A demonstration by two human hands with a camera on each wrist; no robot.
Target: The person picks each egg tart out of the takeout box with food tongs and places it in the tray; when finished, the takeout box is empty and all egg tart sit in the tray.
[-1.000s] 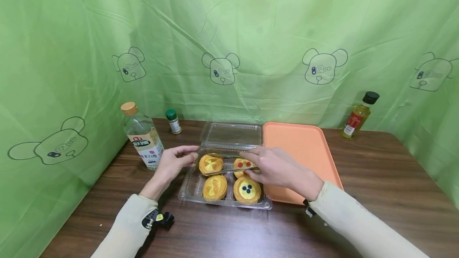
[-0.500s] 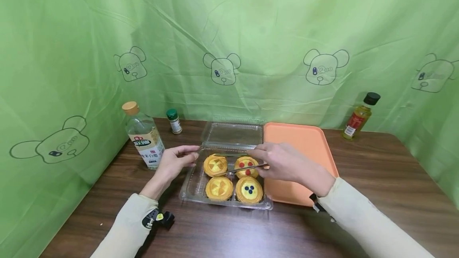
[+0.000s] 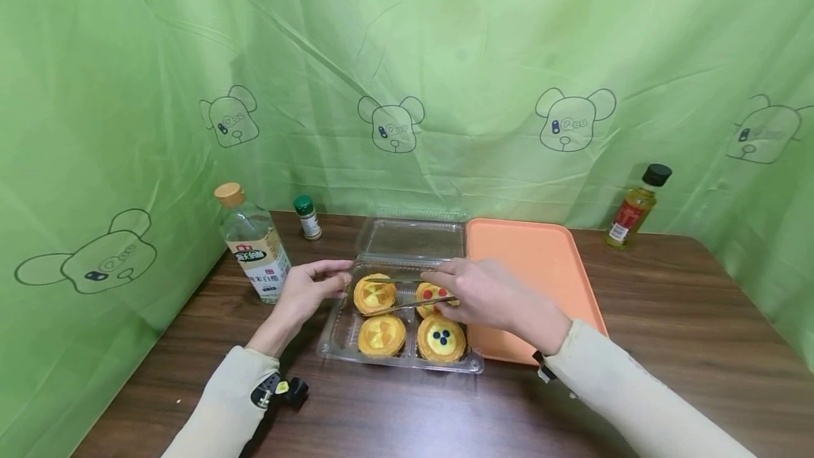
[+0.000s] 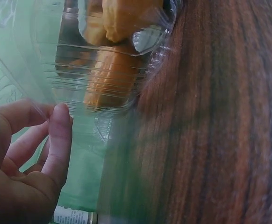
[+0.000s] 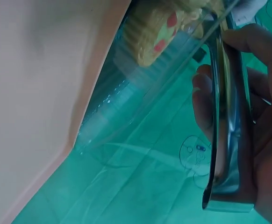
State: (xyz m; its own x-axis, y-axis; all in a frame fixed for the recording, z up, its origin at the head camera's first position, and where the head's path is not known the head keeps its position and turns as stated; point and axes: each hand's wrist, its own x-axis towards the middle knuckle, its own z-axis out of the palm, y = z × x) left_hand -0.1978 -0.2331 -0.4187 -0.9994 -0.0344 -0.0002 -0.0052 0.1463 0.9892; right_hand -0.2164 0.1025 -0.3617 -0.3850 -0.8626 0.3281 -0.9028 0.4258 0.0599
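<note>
In the head view my left hand [image 3: 308, 292] pinches the left rim of a clear plastic clamshell box [image 3: 400, 363] with thumb and fingertips. Several egg tarts sit inside. My right hand [image 3: 486, 294] grips metal tongs [image 5: 234, 158], whose bend shows in the right wrist view. Their two arms reach leftward over the box, one on each side of the far-left tart [image 3: 375, 295]. Under the near arm and my fingers, the red-dotted tart [image 3: 432, 294] is partly hidden. Nearer me are a plain yellow tart [image 3: 381, 335] and one with blue dots [image 3: 441, 338].
The box's lid [image 3: 416, 237] lies folded back. An orange tray [image 3: 553, 260] adjoins the box on the right. A vinegar bottle [image 3: 257, 260] and a green-capped shaker [image 3: 308, 218] stand at left, an oil bottle [image 3: 631, 210] at far right. A green curtain [image 3: 470, 34] surrounds the table.
My right hand and the tongs shifted right, then back left over the far-left tart. The left-hand tarts slid slightly right and back. My left hand stays at the rim.
</note>
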